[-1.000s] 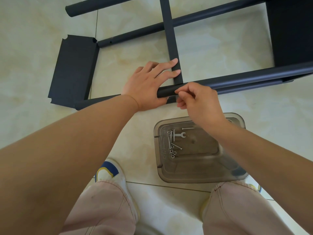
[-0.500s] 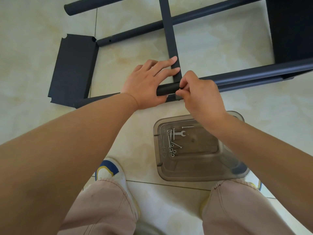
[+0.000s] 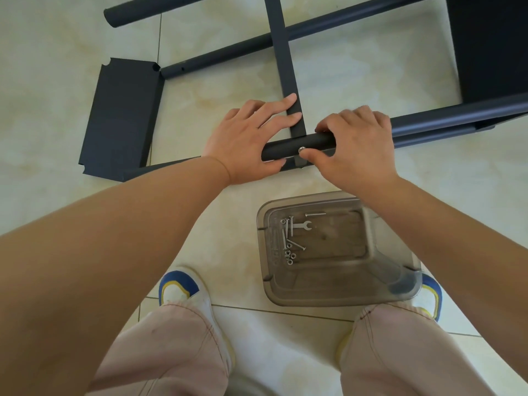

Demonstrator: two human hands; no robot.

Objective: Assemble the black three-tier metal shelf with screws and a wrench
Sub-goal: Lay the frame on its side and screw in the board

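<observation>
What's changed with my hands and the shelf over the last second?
The right hand rolled over the near tube, fingers now draped on top, thumb pressing a silver screw head that was hidden before. The left hand still steadies the tube and crossbar. Tray and wrench unchanged.

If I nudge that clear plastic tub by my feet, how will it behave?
The tub would probably slide easily: it looks like thin plastic on smooth floor tile. The loose screws and small wrench inside would likely skitter and rattle. Being low and wide, it seems unlikely to tip.
</observation>
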